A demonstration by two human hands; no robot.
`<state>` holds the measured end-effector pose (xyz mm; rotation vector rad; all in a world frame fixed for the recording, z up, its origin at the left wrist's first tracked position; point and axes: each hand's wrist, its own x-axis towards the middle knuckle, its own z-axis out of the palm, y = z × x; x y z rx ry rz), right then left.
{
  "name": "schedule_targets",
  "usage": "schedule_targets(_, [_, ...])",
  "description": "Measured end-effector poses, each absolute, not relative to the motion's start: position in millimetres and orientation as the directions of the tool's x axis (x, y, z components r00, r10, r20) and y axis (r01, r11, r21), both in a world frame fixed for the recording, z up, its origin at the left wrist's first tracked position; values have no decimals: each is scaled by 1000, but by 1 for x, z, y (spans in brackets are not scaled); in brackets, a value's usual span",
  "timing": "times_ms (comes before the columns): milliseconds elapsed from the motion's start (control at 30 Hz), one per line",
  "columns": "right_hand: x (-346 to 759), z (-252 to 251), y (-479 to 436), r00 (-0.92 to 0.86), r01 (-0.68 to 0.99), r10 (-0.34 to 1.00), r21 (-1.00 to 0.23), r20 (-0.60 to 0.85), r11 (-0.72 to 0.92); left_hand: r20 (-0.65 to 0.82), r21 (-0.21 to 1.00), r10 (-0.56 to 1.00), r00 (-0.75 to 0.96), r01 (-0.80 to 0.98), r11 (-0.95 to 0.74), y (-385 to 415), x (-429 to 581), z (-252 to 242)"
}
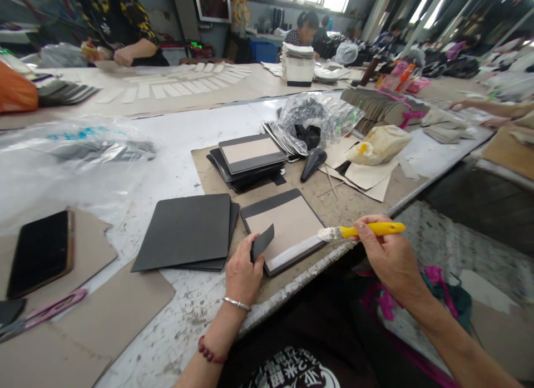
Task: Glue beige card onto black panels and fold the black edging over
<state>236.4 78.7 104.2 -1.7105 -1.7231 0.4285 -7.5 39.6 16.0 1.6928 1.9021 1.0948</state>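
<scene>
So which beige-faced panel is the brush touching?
The lone panel nearest the person, with the brush in the right hand at its edge; the other tops the stack farther back.

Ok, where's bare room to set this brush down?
Bare white tabletop between the clear plastic bag and the stack of black panels; also the near edge below the flat black sheets. Crowded behind the yellow-handled brush: crinkled bag, black cone.

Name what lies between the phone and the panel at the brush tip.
In the head view, a stack of dark sheets lies flat between phone and panel.
</scene>
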Motion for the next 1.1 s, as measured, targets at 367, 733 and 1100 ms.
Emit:
schedule_targets(367, [216,100,63,-261,735,769,-396,584,550,285,736,940,-185,670,-91,38,-8,10])
schedule_targets(733, [160,101,33,-147,409,929,-835,339,369,154,829,966,-207,559,-12,36,-12,18])
schedule_targets(1100, [159,103,35,-150,470,923,-796,354,382,94,861,961,-260,506,53,36,-10,21])
